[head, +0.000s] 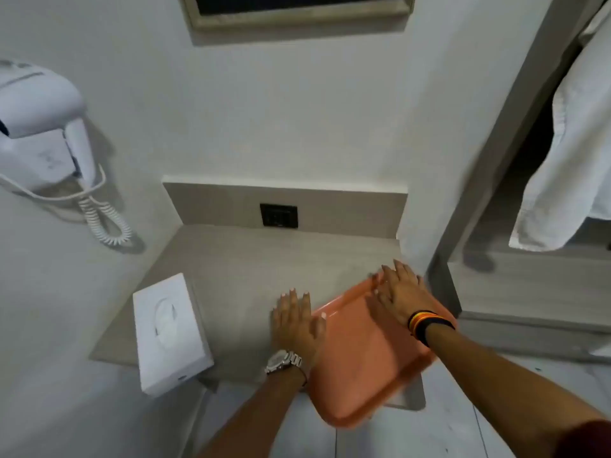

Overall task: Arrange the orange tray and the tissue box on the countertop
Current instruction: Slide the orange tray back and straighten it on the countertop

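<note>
Pressing flat: both hands (297, 322) (398, 292) on orange tray (357, 368), tissue box (170, 332) left.

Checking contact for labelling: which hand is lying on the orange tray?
The right hand, the one with striped wristbands, lies flat on the orange tray. The left hand, wearing a watch, rests beside it.

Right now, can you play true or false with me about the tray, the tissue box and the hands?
1. The orange tray hangs over the countertop's front edge. True.
2. The tissue box sits on the tray. False: it sits apart, at the counter's left edge.
3. The right hand rests on the tray. True.
4. The left hand holds the tissue box. False: it lies flat at the tray's left edge.
</note>
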`<control>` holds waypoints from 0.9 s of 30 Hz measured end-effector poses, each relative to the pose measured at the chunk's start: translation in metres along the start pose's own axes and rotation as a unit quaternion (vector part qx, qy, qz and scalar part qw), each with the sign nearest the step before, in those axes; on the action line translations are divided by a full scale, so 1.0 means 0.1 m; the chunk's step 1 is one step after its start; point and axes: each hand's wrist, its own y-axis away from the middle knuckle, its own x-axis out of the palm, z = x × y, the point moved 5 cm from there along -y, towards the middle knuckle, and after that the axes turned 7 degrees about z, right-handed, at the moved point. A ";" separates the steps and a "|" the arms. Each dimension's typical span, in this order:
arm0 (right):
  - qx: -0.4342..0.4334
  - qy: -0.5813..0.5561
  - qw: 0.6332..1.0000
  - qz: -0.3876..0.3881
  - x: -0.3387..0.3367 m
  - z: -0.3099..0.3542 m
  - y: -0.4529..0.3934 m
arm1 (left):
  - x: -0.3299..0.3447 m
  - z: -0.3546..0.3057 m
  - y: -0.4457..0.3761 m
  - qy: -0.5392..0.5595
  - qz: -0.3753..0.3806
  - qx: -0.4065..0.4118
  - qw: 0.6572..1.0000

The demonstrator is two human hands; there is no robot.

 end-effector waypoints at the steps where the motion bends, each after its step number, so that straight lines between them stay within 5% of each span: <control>1: 0.019 -0.019 0.999 0.017 0.08 -0.11 0.03 | 0.11 0.00 0.06 0.047 0.018 -0.040 0.998; 6: 0.073 -0.041 0.994 0.066 0.36 -0.50 0.13 | 0.46 -0.09 0.39 0.239 0.052 -0.237 0.940; 11: 0.117 -0.075 0.987 0.078 0.36 -0.62 0.11 | 0.49 -0.19 0.39 0.325 0.073 -0.328 0.884; 19: 0.175 -0.173 0.968 0.045 0.25 -0.65 -0.04 | 0.15 -0.07 0.10 0.332 0.029 -0.342 0.879; 27: 0.196 -0.321 0.927 0.015 0.16 -0.36 -0.42 | -0.57 0.50 -0.89 0.353 -0.051 -0.272 0.894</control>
